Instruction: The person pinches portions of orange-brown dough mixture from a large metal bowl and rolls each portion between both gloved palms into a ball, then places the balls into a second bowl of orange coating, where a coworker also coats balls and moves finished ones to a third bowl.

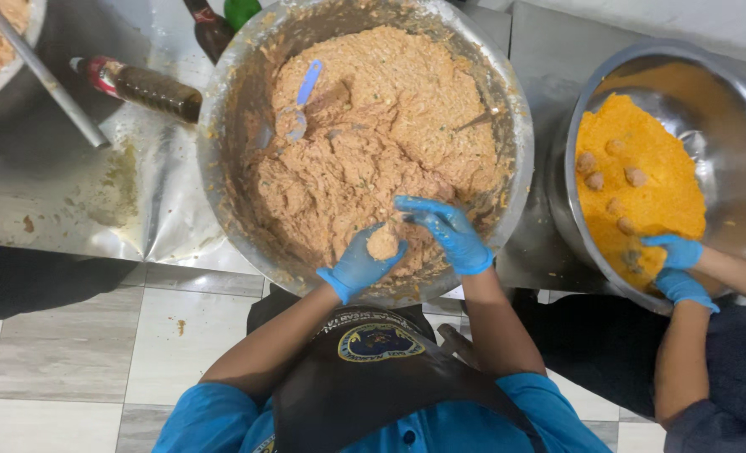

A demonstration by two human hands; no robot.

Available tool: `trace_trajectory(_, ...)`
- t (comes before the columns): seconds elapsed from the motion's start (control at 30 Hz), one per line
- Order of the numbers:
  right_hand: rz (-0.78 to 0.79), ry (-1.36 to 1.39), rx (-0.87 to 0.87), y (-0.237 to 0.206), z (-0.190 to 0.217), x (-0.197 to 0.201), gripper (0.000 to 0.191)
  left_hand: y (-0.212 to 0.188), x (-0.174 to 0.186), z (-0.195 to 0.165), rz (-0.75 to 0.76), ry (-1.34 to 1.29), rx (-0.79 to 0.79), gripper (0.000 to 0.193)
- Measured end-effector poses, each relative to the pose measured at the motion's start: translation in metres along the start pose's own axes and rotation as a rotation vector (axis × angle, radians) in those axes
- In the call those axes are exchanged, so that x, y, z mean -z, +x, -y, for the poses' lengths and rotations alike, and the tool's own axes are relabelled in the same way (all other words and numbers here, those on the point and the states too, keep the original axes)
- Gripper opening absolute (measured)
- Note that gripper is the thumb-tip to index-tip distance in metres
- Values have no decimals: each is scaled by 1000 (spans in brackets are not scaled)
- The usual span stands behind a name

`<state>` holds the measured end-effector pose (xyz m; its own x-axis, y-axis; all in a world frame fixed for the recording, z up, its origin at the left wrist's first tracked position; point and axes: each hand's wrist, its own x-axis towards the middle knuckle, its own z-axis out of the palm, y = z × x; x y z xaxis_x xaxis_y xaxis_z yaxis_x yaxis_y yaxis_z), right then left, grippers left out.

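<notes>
Big steel bowl [222, 126] sits at the counter's near edge, packed with sticky, lumpy orange-pink mix [373, 134]. Left hand [358, 267] cups a soft round ball [382, 243] over the bowl's near rim; right hand [450, 232] curls loosely beside it. Tacky paste could cling to gloves and crumble.

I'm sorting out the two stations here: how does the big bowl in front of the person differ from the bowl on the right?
The big bowl holds a pale pinkish-orange paste, heaped nearly to the rim; the right bowl holds bright orange crumbs that cover only part of it, with small balls on top. A blue spoon sticks in the big bowl; none shows in the right bowl. Both are shiny metal, and blue-gloved hands work in each.
</notes>
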<state>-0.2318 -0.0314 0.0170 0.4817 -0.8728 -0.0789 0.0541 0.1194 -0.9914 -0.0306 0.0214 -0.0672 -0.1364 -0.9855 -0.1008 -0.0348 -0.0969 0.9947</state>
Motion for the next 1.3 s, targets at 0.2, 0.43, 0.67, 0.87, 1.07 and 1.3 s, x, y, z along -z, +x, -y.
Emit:
trace_trajectory(0.2, 170, 125, 22, 5, -24, -15, 85, 9, -6, -7, 285, -422, 299, 39)
trace_trajectory(0.43, 97, 808, -291, -2, -53, -36, 66, 8, -16, -26, 483, -823, 934, 25)
trace_trajectory(0.67, 116, 568, 354, -16, -61, -20, 68, -3, -28, -45, 402, -1053, 911, 25)
trace_trajectory(0.87, -351, 747, -215, -20, -45, 85, 36, -9, -12, -59, 637, -1212, 637, 26)
trace_trajectory(1.07, -846, 218, -84, -7, -15, 239, 18, -13, 30, -34, 112, -1010, 839, 23)
trace_trajectory(1.3, -971, -284, -285, 28, 14, 301, 31, -26, 61, -18, -236, -829, 816, 28)
